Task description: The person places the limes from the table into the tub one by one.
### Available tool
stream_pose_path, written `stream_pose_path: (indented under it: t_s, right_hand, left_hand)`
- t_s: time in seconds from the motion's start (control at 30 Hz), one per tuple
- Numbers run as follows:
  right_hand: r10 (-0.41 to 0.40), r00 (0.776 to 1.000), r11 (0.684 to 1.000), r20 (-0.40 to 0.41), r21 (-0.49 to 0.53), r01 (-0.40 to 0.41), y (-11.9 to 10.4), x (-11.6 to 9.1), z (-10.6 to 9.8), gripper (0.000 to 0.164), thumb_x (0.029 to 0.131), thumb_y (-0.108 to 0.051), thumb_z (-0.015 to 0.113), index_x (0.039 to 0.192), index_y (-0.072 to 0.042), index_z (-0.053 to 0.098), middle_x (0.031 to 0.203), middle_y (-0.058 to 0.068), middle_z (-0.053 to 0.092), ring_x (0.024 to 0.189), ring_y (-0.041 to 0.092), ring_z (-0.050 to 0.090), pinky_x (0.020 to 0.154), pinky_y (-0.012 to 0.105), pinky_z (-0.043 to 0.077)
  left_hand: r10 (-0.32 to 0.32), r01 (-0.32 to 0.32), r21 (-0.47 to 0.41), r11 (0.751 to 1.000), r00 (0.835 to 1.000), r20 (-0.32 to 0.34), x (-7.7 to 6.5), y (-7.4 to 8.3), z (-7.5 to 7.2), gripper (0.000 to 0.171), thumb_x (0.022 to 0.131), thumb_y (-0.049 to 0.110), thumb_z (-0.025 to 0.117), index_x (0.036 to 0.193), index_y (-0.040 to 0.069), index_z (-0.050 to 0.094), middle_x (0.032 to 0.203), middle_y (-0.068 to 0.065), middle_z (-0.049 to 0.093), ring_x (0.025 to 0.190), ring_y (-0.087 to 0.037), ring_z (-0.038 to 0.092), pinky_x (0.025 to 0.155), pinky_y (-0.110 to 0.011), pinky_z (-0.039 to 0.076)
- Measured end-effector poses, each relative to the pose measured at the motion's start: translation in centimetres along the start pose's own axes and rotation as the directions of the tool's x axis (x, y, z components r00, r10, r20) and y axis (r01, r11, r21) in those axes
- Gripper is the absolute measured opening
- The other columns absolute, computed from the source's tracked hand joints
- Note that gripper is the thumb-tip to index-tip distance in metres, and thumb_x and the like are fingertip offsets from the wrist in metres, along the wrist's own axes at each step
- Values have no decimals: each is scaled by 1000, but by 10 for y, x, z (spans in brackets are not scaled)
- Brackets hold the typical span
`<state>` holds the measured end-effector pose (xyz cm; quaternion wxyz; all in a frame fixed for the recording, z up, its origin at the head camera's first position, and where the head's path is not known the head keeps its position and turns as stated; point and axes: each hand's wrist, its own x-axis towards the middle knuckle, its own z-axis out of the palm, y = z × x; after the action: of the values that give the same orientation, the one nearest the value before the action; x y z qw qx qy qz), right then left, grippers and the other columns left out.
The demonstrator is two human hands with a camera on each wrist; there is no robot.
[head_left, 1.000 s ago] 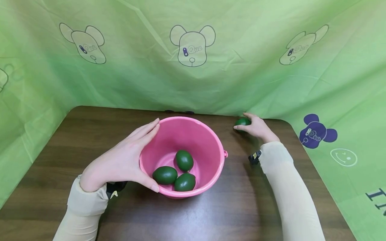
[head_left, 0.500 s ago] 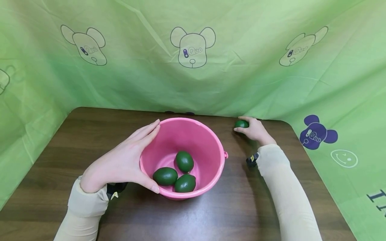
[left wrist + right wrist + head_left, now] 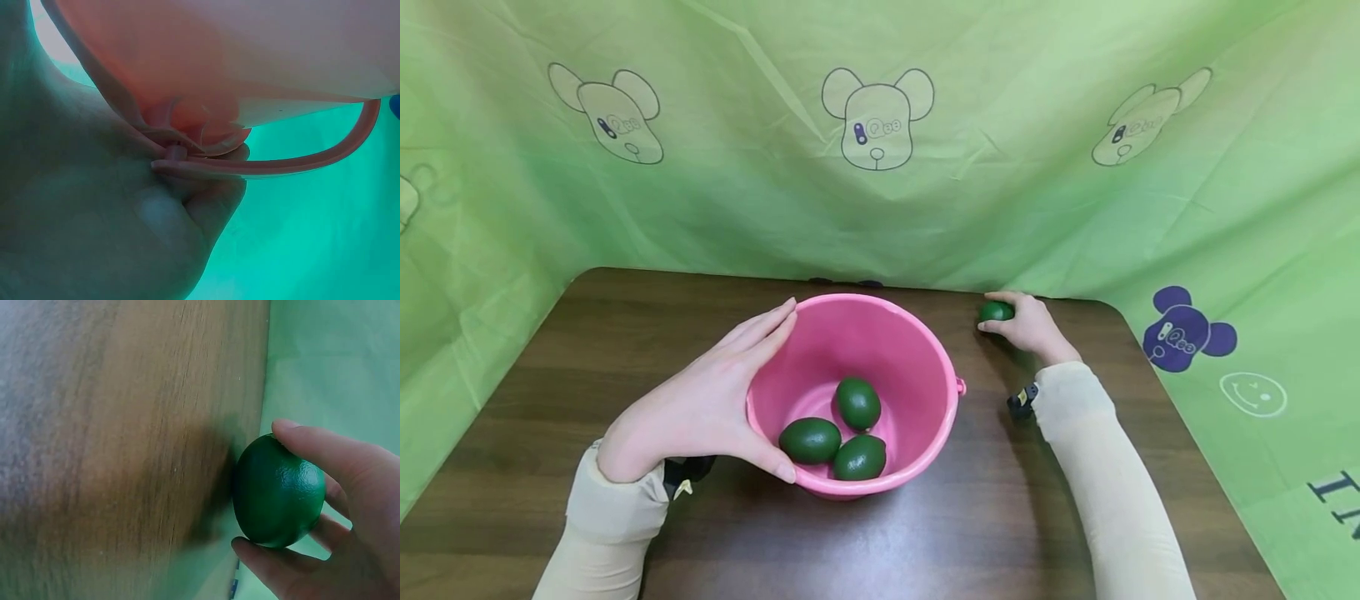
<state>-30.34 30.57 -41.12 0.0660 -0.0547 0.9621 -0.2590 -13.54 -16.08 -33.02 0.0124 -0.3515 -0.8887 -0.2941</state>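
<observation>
A pink bucket (image 3: 925, 350) stands at mid-table with several glossy dark green oval fruits (image 3: 810, 440) at its bottom. My left hand (image 3: 700, 408) grips the bucket's left side, fingers along the far rim and thumb at the near rim. In the left wrist view its palm lies against the outer wall, beside the pivot of the bucket's pink handle (image 3: 281, 167). Near the table's back right, my right hand (image 3: 1030, 327) holds another green fruit (image 3: 278, 490) between thumb and fingers. That fruit is close over the wood in the right wrist view.
The dark wooden table (image 3: 587, 333) has rounded back corners. A green curtain (image 3: 1000, 225) with printed mouse heads hangs right behind it and along both sides. A small pink lug (image 3: 961, 387) juts out from the bucket's right side.
My right hand has drawn slightly left and nearer with the green fruit in its fingers. My left hand and the bucket have stayed in place.
</observation>
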Motion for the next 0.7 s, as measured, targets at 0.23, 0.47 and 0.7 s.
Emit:
stream_pose_path:
  t_s: [0.23, 0.47, 0.7]
  right_hand:
    - [-15, 1000, 1000, -24, 8, 15, 0, -1, 1, 63, 94, -24, 75, 149, -5, 51, 147, 31, 45, 119, 48, 51, 98, 60, 44]
    - [-44, 996, 999, -73, 13, 45, 3, 0, 2, 60, 93, -23, 77, 146, -5, 55, 146, 30, 47, 120, 47, 51, 98, 60, 43]
    - [-77, 990, 996, -115, 39, 82, -4, -5, 3, 60, 92, -24, 78, 145, -6, 57, 145, 28, 48, 123, 44, 50, 99, 58, 43]
  left_hand:
    - [-10, 10, 4, 1000, 1000, -6, 0, 0, 0, 148, 54, 85, 79, 163, 7, 18, 169, 6, 3, 152, -20, 10, 113, -49, 34]
    - [-9, 9, 7, 1000, 1000, -9, 0, 0, -1, 147, 54, 84, 80, 163, 6, 18, 169, 4, 4, 152, -21, 10, 113, -50, 34]
    - [-9, 9, -6, 1000, 1000, -1, 0, 1, -1, 147, 55, 82, 81, 163, 7, 17, 169, 3, 5, 152, -23, 12, 111, -53, 36]
